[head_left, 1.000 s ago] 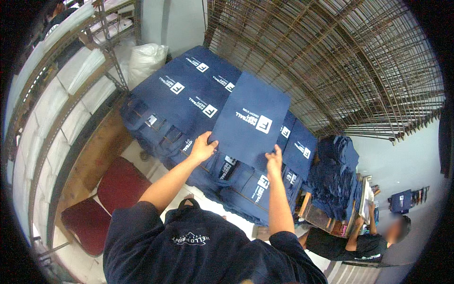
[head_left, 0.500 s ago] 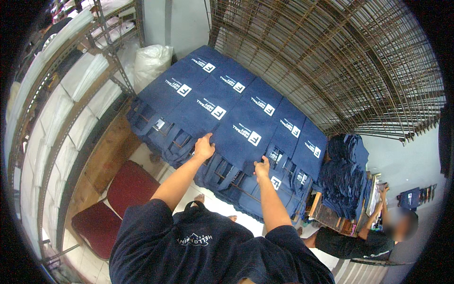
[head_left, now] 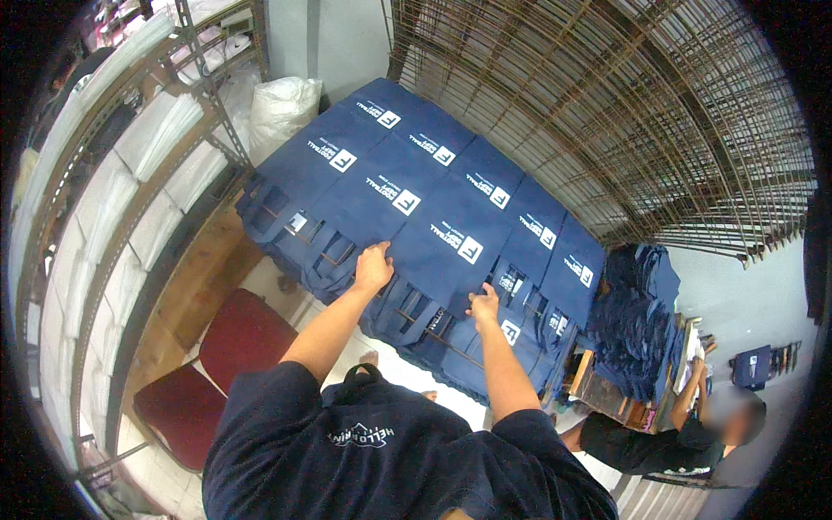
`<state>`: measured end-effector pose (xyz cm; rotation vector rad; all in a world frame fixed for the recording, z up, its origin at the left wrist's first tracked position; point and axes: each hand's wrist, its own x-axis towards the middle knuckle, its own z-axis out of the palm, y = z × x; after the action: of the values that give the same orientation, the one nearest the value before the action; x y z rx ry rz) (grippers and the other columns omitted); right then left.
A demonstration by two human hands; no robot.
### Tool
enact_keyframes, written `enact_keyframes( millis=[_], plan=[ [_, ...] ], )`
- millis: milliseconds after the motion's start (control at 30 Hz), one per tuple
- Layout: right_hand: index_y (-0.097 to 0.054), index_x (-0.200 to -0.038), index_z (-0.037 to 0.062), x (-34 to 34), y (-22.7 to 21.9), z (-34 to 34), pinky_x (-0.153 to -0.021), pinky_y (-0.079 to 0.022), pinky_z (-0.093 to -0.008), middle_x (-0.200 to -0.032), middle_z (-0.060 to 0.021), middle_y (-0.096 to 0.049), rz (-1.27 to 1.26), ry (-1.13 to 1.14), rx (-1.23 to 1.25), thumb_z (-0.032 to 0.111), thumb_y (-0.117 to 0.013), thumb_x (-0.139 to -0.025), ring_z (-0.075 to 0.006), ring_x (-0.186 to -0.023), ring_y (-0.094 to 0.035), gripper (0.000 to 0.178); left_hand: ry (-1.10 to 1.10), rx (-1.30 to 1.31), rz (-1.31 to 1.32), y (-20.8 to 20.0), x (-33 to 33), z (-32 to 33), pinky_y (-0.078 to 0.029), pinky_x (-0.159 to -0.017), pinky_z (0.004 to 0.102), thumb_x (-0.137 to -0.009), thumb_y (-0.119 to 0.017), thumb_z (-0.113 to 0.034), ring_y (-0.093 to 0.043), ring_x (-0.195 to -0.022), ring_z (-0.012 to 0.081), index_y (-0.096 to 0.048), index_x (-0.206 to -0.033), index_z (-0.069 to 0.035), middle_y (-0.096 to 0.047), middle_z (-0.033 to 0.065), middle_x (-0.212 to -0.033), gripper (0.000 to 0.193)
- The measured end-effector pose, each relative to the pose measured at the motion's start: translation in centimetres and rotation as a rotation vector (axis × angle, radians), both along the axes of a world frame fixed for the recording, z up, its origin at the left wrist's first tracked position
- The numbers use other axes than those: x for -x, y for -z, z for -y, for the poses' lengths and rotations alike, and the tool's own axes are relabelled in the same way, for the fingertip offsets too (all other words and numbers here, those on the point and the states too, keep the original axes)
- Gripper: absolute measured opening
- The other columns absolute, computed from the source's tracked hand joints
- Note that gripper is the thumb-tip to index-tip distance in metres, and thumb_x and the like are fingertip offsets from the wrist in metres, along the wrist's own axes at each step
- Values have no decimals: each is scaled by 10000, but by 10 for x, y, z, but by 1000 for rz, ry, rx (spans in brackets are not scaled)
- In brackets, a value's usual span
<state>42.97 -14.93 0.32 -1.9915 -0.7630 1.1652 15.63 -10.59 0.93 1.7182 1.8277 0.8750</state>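
Navy tote bags with white square prints lie in overlapping rows, handles toward me. A bag [head_left: 438, 251] in the near row lies flat between my hands. My left hand [head_left: 373, 267] pinches its near left corner, fingers closed on the fabric. At the near right corner, my right hand [head_left: 484, 306] holds the edge with thumb and fingers. Dark handle loops of other bags [head_left: 403, 316] show below my hands, over thin rack bars. The fingertips' undersides are hidden.
Tall stacks of navy bags [head_left: 637, 321] stand at the right. Beyond them a co-worker [head_left: 646, 446] sits with arms raised. Metal wire racks [head_left: 607, 104] lean at the back. A shelf with white stacks [head_left: 130, 199], a white sack [head_left: 282, 113] and red chairs [head_left: 247, 334] are leftward.
The view has shifted slightly. My hands keep their places at the bag's near corners, and the bag lies as before. The co-worker's arms have moved a little.
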Motion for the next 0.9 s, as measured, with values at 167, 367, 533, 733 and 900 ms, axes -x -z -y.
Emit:
enact_keyframes(
  millis=[167,367,533,733,900],
  plan=[
    [-377,-1301,54,-1,6,-2,-498,-516,-278,-816,-87,-549,12,16,-34,-3,-591,-781,-167,-662,-559,565,-20,1,-15,6,0,-2,-471,-802,406,-701,-645,-77,-596,-898,342,-579,-1071,-12,-623,197,-929,381],
    [-376,-1310,36,4,-2,2,-504,-517,-282,-797,-91,-589,41,-13,-58,33,-614,-764,-164,-652,-585,596,-59,-5,3,8,-1,-3,-471,-793,406,-693,-655,-74,-592,-902,337,-584,-1063,-23,-616,201,-936,379],
    [-444,-1263,42,2,-7,7,-543,-494,-282,-783,-77,-634,252,-59,-56,110,-656,-745,-155,-681,-604,564,-62,-26,-1,10,1,-2,-470,-779,415,-698,-670,-127,-588,-892,333,-582,-1070,-39,-600,183,-944,393],
    [-467,-1229,74,-44,10,47,-511,-458,-271,-769,-45,-628,114,-62,-349,121,-641,-785,-121,-676,-581,479,-102,-87,-72,-28,1,22,-470,-746,407,-714,-676,-197,-583,-860,318,-544,-1121,-61,-545,146,-997,449],
    [-473,-1215,73,-109,-32,121,-537,-433,-253,-791,-55,-616,43,187,-336,107,-627,-800,-107,-657,-570,443,-86,-199,9,-43,13,57,-455,-761,378,-742,-660,-228,-556,-904,301,-542,-1134,-82,-532,122,-993,434]
  ],
)
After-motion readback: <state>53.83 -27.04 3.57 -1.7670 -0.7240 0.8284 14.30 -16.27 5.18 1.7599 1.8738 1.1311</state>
